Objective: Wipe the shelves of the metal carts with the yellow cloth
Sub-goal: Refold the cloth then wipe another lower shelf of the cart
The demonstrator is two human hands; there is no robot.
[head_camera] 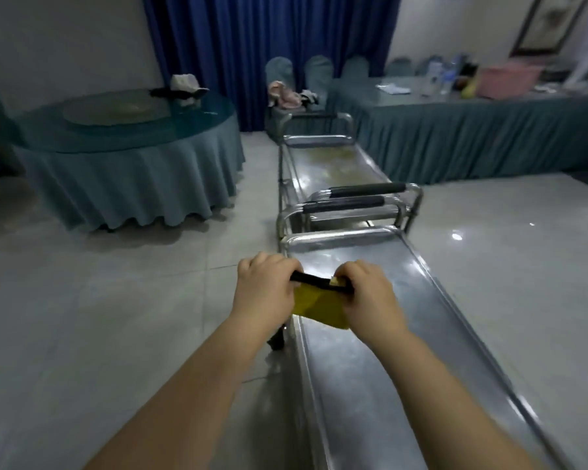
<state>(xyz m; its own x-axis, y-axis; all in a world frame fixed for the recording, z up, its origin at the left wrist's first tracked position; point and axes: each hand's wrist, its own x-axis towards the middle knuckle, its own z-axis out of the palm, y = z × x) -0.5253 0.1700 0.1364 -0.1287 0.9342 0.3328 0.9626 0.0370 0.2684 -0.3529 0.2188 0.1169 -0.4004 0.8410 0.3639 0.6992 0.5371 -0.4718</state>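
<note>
A yellow cloth (319, 308) hangs folded under a short black handle bar (311, 281), above the near end of the closest metal cart's top shelf (381, 385). My left hand (265, 286) grips the bar's left end. Curled round the right end, my right hand (367, 293) holds the cloth against the bar, with a bit of yellow showing above it. A second metal cart (333, 164) stands end to end beyond the first; its shelf has a yellowish smear.
Two black-gripped cart handles (353, 196) rise where the carts meet. A round table (126, 171) with a teal skirt stands left, and a long skirted table (472, 137) with clutter right. Covered chairs (316, 76) and blue curtains are behind. Tiled floor lies on both sides.
</note>
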